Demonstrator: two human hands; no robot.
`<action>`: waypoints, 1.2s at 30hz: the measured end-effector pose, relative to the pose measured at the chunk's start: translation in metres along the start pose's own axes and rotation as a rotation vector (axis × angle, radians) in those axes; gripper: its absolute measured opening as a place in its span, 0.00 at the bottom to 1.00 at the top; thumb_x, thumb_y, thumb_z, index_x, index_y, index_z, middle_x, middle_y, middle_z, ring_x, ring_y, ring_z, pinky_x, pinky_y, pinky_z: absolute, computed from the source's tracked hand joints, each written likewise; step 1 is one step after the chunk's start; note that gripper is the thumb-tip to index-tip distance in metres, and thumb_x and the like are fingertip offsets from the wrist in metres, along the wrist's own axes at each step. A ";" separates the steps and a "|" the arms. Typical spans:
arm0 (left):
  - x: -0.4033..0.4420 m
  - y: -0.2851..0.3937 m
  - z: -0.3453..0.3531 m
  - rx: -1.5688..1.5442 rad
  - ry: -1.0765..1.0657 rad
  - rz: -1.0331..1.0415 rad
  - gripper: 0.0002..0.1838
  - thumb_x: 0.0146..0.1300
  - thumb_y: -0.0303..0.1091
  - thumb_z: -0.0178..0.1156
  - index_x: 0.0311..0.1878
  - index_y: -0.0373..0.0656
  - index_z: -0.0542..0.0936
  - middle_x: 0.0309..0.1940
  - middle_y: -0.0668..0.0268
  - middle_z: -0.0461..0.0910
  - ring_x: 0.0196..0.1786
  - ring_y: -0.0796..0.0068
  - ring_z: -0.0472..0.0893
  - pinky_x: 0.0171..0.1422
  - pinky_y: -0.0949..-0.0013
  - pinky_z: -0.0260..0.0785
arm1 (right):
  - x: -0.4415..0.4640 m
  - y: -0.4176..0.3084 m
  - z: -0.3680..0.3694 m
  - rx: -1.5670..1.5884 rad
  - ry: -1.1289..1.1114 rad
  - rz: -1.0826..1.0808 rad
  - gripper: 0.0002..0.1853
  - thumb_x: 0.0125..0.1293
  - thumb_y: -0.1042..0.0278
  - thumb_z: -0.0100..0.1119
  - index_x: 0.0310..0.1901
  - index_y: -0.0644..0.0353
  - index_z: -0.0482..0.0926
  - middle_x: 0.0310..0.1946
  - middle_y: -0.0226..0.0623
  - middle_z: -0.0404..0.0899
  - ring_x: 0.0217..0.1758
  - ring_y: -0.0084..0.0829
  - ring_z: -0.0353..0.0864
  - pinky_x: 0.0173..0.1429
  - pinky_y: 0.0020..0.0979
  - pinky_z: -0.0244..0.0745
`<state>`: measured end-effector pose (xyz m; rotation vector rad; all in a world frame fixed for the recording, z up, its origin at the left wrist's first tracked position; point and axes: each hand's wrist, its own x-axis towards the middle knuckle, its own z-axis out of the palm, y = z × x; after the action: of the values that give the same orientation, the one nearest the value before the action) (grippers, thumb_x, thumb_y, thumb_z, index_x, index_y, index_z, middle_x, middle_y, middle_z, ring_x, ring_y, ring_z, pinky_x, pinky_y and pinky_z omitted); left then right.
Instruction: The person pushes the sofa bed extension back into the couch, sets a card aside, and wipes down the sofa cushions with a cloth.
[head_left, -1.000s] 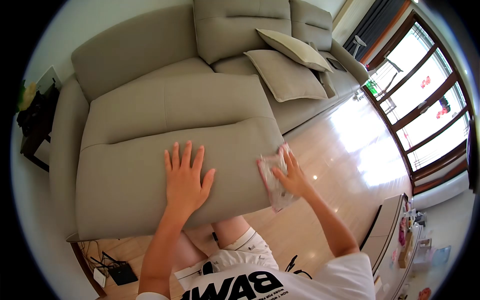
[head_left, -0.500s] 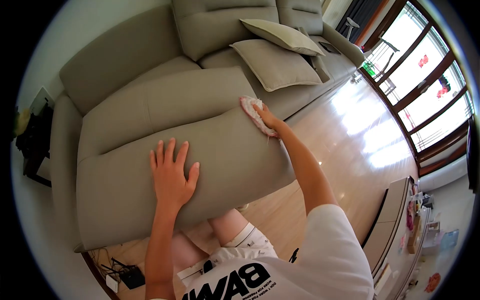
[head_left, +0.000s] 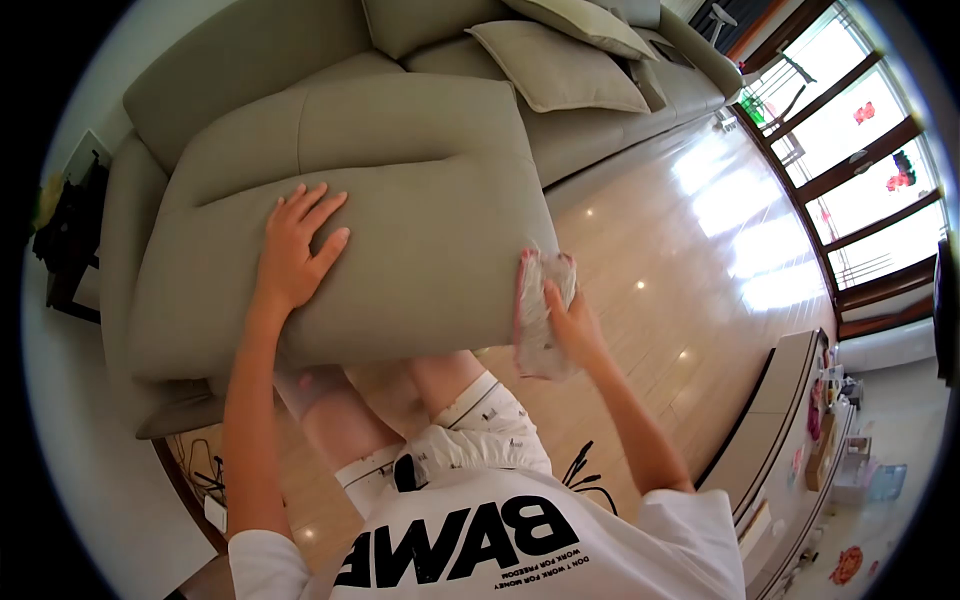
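Note:
A grey-beige sofa with its footrest section raised fills the left and middle of the view. My left hand lies flat on the footrest cushion, fingers spread and holding nothing. At the cushion's right front corner, my right hand grips a white cleaning cloth with a pinkish-red edge. The cloth hangs down beside the sofa's side edge. My thumb lies over it, while the palm side of the fingers is partly hidden.
Two cushions rest on the far sofa seat. Black cables lie on the shiny floor near my legs. A long low cabinet stands at right, and glass doors are at the far right.
My right hand has brought the cloth from the cushion's top to its right front corner, nearer to me. My left hand has shifted slightly left. The view has moved too.

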<state>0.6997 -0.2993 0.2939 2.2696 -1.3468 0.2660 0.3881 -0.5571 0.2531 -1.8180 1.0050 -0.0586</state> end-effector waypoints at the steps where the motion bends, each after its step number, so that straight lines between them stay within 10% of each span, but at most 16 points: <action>1: -0.001 0.003 -0.001 -0.001 -0.008 -0.001 0.26 0.71 0.51 0.57 0.67 0.50 0.78 0.70 0.53 0.72 0.76 0.45 0.64 0.82 0.44 0.46 | -0.024 0.003 0.016 -0.073 0.122 -0.096 0.45 0.70 0.39 0.57 0.76 0.68 0.57 0.71 0.68 0.61 0.76 0.57 0.62 0.72 0.44 0.65; 8: 0.000 0.009 0.007 0.053 -0.031 -0.035 0.25 0.73 0.50 0.55 0.68 0.51 0.78 0.72 0.54 0.71 0.77 0.48 0.63 0.83 0.46 0.45 | -0.039 0.010 0.164 -0.391 0.703 -0.655 0.47 0.65 0.40 0.61 0.77 0.61 0.57 0.78 0.67 0.43 0.76 0.83 0.39 0.74 0.74 0.40; 15: 0.005 0.013 0.004 0.041 -0.056 -0.057 0.26 0.73 0.51 0.53 0.69 0.51 0.77 0.72 0.54 0.71 0.77 0.48 0.64 0.83 0.47 0.45 | 0.019 0.022 0.161 -0.873 0.565 -1.238 0.37 0.73 0.35 0.44 0.77 0.45 0.61 0.81 0.48 0.48 0.79 0.66 0.51 0.76 0.75 0.40; 18: 0.010 0.022 0.002 0.065 -0.056 -0.078 0.26 0.74 0.52 0.53 0.69 0.51 0.77 0.72 0.54 0.71 0.77 0.48 0.64 0.83 0.46 0.45 | 0.039 0.040 0.097 -0.796 1.000 -1.002 0.32 0.76 0.37 0.37 0.75 0.40 0.66 0.79 0.46 0.55 0.79 0.57 0.59 0.79 0.66 0.46; 24: 0.014 0.030 0.005 0.131 -0.035 -0.104 0.25 0.75 0.48 0.52 0.69 0.50 0.77 0.72 0.54 0.71 0.77 0.47 0.64 0.82 0.46 0.47 | 0.040 0.004 0.074 -0.501 1.019 -0.537 0.27 0.77 0.48 0.45 0.73 0.45 0.70 0.75 0.36 0.66 0.79 0.53 0.59 0.79 0.63 0.46; 32: 0.002 0.031 0.007 0.121 0.001 -0.091 0.25 0.74 0.46 0.51 0.69 0.47 0.75 0.71 0.52 0.71 0.75 0.44 0.65 0.81 0.43 0.48 | 0.017 -0.115 0.120 -0.522 0.234 -1.024 0.28 0.72 0.54 0.51 0.72 0.46 0.71 0.76 0.39 0.65 0.78 0.54 0.60 0.76 0.61 0.55; 36: 0.001 0.038 0.006 0.099 0.020 -0.106 0.25 0.75 0.46 0.50 0.69 0.47 0.75 0.71 0.53 0.71 0.74 0.44 0.65 0.81 0.43 0.48 | 0.120 -0.128 0.092 -0.665 0.240 -0.846 0.30 0.73 0.48 0.50 0.74 0.42 0.67 0.77 0.46 0.60 0.79 0.60 0.55 0.72 0.71 0.53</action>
<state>0.6674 -0.3183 0.3009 2.4045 -1.2235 0.3245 0.5858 -0.5495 0.2626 -2.8003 0.3400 -0.5176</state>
